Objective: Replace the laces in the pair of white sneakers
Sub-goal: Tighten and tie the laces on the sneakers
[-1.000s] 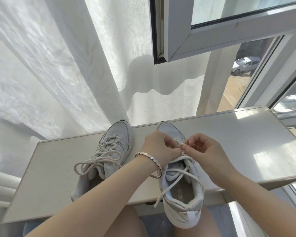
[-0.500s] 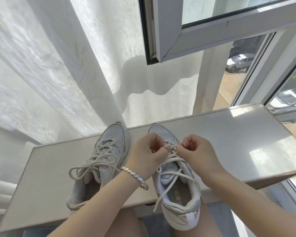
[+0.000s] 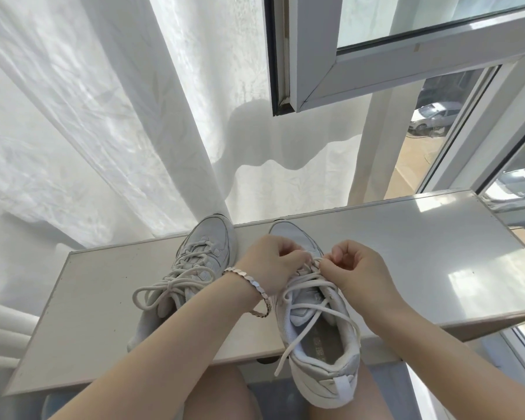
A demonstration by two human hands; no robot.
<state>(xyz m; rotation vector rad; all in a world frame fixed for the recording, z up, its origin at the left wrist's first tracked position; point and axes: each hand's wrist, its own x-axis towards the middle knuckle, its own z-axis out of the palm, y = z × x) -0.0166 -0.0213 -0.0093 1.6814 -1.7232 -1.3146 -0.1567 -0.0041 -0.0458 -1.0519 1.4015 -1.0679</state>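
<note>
Right sneaker (image 3: 325, 368) lay lengthwise across the sill (image 3: 406, 253), toe at far edge, heel overhanging near edge; left hand (image 3: 273, 265) and right hand (image 3: 358, 274), fingers curled, pinched its lace (image 3: 326, 300) over the forward eyelets, equally near.

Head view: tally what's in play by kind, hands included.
Sneakers: 2 (bow-tied sneaker, loose sneaker)
Laces: 2 (tied lace, loose lace)
Hands: 2 (left hand, right hand, both pinching the loose lace)
Bracelet: 1
Total: 7
</note>
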